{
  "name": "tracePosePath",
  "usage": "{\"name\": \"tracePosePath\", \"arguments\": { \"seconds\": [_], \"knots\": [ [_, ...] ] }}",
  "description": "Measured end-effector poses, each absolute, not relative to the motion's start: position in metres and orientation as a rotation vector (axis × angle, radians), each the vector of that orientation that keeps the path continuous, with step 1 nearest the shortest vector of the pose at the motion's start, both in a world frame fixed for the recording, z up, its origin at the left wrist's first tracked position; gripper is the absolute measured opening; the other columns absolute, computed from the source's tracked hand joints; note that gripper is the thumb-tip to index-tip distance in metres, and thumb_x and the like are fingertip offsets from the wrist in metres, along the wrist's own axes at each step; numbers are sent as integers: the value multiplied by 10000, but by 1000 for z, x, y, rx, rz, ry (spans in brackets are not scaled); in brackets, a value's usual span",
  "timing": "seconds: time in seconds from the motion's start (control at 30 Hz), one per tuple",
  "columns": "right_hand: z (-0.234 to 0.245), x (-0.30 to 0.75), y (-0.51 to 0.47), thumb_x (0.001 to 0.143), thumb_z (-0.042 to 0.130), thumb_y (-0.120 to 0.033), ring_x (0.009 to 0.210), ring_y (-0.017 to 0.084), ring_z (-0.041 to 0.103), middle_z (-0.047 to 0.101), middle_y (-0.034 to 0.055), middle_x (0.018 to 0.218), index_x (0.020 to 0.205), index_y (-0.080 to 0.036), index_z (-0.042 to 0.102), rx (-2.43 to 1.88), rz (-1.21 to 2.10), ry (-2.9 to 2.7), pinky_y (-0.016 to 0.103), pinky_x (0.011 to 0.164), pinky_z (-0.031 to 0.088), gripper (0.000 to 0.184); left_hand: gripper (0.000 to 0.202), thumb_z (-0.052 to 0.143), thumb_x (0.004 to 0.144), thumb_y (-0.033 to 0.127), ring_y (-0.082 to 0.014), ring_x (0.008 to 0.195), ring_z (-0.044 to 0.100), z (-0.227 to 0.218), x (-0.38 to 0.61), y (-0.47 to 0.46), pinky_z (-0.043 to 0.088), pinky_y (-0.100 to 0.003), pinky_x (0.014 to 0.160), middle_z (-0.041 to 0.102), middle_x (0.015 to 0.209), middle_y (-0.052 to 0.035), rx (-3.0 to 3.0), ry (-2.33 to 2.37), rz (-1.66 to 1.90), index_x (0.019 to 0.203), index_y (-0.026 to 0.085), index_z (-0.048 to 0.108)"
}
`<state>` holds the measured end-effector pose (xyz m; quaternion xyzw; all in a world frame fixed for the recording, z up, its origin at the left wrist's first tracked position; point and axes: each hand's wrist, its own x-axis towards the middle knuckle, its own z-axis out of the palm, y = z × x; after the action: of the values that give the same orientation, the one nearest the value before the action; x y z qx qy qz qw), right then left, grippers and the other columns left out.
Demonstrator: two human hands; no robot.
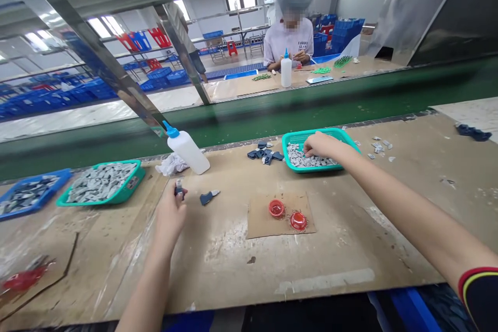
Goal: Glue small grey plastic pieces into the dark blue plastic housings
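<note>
Cardboard patch [257, 222] bearing two red cups [276, 209] lies before us. Left of the patch, our left hand [170, 213] grips a small dark piece [179, 191]; beyond it and rightward, our right hand [320, 145] dips into a green basket [311, 169] of pale pieces [296, 157], fingers [309, 146] bunched; whether they pinch one, we cannot tell.

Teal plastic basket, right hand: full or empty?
Partly full: small grey pieces lie in the teal plastic basket, its perforated far wall showing bare above them.
</note>
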<state>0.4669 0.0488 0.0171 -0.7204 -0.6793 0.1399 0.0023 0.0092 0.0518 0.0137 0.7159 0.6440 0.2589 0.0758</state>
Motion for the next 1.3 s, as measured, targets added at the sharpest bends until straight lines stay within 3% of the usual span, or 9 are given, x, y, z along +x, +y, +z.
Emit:
{"name": "tracePosePath", "arguments": {
  "seconds": [0.17, 0.27, 0.43, 0.57, 0.77, 0.9, 1.1, 1.2, 1.3],
  "knots": [
    [17, 457, 42, 821, 664, -249, 1024, 328, 587, 707, 177, 869, 804, -136, 753, -2337, 358, -2104, 342, 783, 453, 145, 346, 471, 768, 186, -366, 1093, 562, 26, 36, 78, 393, -499, 975, 654, 1055, -196, 2446, 1843, 575, 1062, 99, 632],
    [13, 455, 30, 913, 526, -261, 1071, 334, 553, 669, 216, 1036, 929, -109, 730, -2307, 249, -2063, 366, 825, 435, 255, 392, 488, 805, 209, -343, 1142, 516, 28, 80, 88, 367, -463, 1010, 606, 1155, -184, 2587, 1739, 525, 1168, 113, 598],
    [9, 461, 15, 919, 521, -278, 1022, 283, 602, 693, 146, 1051, 971, -170, 724, -2257, 258, -2049, 322, 818, 440, 235, 367, 497, 829, 182, -396, 1170, 443, 29, 151, 105, 381, -508, 945, 540, 1153, -229, 2627, 1651, 487, 1172, 94, 590],
    [11, 465, 21, 871, 622, -274, 955, 228, 650, 730, 78, 983, 1023, -225, 722, -2230, 380, -2079, 277, 803, 461, 188, 459, 694, 737, 224, -326, 1151, 478, 22, 185, 124, 389, -412, 967, 571, 1159, -154, 2612, 1379, 383, 1181, 168, 597],
    [20, 457, 39, 918, 582, -330, 964, 195, 630, 641, 77, 1121, 1087, -169, 630, -2352, 492, -2048, 395, 841, 519, 238, 243, 618, 854, 292, -235, 1053, 574, 6, 192, 135, 426, -475, 946, 630, 1087, -82, 2371, 1256, 449, 1043, 139, 621],
    [23, 451, 37, 920, 581, -315, 969, 198, 626, 619, 86, 1152, 1132, -167, 607, -2368, 525, -2000, 388, 830, 528, 260, 301, 646, 820, 261, -269, 1074, 579, 8, 176, 118, 407, -496, 982, 655, 1062, -117, 2076, 1267, 662, 1092, 135, 616],
    [24, 452, 28, 827, 681, -258, 909, 234, 671, 734, 95, 904, 817, -159, 714, -2225, 466, -1827, 314, 789, 495, 105, 361, 515, 898, 370, -235, 1032, 645, 27, 149, 60, 513, -398, 937, 661, 1132, -155, 1524, 1043, 829, 1130, 113, 615],
    [31, 451, 9, 779, 716, -269, 864, 237, 689, 756, 83, 878, 813, -181, 738, -2095, 441, -1740, 281, 723, 495, 96, 293, 514, 899, 274, -202, 1031, 658, 38, 136, 31, 541, -332, 922, 652, 1176, -140, 1280, 954, 843, 1122, 123, 630],
    [34, 440, -28, 705, 771, -363, 809, 241, 691, 756, 68, 834, 768, -191, 741, -1801, 619, -1528, 309, 693, 512, 186, 260, 538, 871, 152, -144, 942, 680, 45, 127, 10, 578, -189, 755, 659, 1176, -102, 864, 890, 835, 1108, 152, 647]
  ]
}}
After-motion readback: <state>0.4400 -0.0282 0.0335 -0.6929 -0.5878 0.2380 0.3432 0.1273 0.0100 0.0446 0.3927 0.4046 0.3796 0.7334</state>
